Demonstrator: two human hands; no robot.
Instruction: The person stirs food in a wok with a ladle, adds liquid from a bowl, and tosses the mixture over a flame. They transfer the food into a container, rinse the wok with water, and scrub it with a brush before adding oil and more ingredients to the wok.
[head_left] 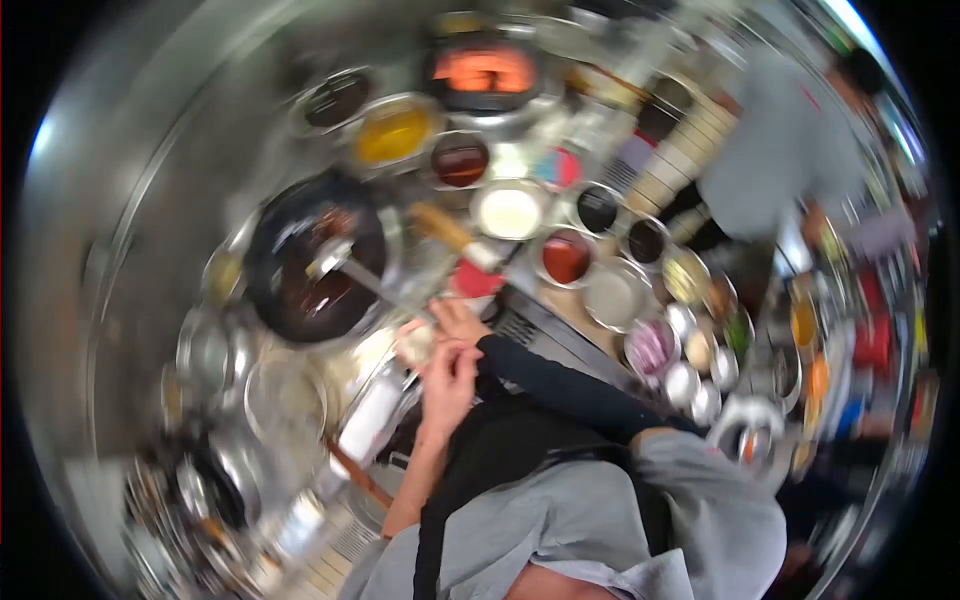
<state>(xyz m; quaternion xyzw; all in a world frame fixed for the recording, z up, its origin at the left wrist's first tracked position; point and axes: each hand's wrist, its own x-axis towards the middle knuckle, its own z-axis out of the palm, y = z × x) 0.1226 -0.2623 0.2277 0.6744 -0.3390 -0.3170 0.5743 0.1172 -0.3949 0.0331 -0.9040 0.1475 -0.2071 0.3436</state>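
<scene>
My left hand point(448, 378), on a bare forearm, has its fingers curled, with a pale rounded thing point(415, 343) at its fingertips. I cannot tell what that is through the blur. Just above it and partly overlapping is my right hand point(460, 320), reaching in from a dark sleeve, its fingers smeared by motion. A metal ladle point(358, 270) runs from near both hands up and left, its head resting in a black wok point(272, 258). Dark, glossy sauce and some brownish food lie in the wok. The ladle's near end is hidden around the hands.
Beyond the hands stand bowls of yellow liquid point(393, 132), white contents point(508, 211) and red sauce point(565, 256). A wooden-handled brush-like tool point(442, 228) lies before them. Orange flames glow at a far burner point(485, 72). Another person point(775, 150) works at the right.
</scene>
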